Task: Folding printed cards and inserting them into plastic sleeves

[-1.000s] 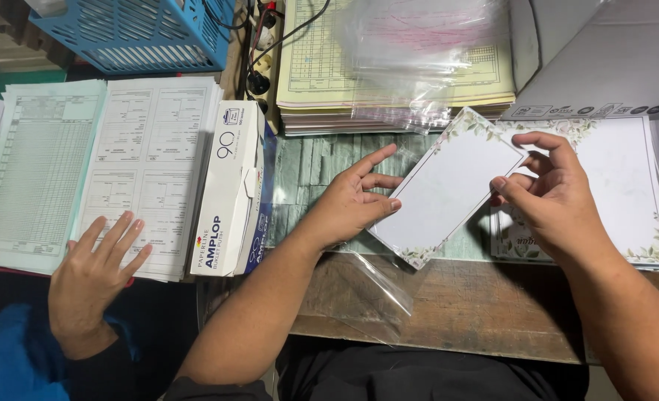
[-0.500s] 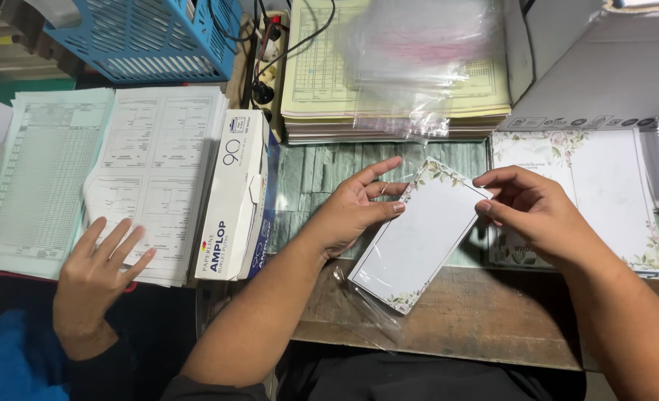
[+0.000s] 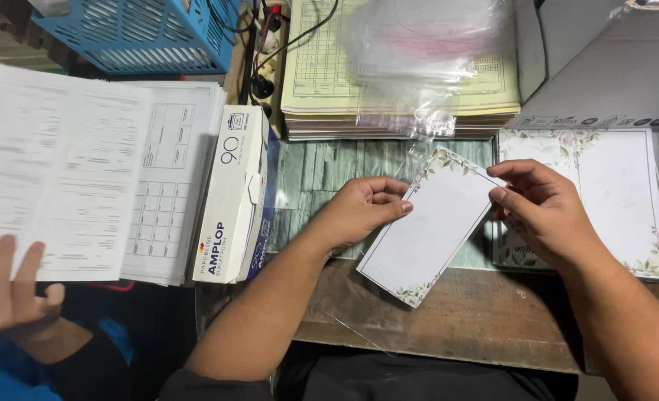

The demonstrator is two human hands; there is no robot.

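Note:
My left hand [image 3: 359, 212] and my right hand [image 3: 545, 215] both grip a white card with a floral border [image 3: 430, 230], one on each long edge. The card is tilted above a wooden table [image 3: 463, 312], and a clear plastic sleeve seems to cover it. A stack of similar floral cards [image 3: 612, 186] lies under and beside my right hand.
A long white envelope box [image 3: 233, 197] lies left of my left hand. Further left, another person's hand [image 3: 10, 286] lifts a printed page of an open ledger [image 3: 84, 163]. A pile of yellow forms with clear bags [image 3: 411, 59] and a blue basket [image 3: 140, 30] sit behind.
I have brought the card lower and closer, with my left fingers now curled onto its edge. The other person's hand has lifted a ledger page.

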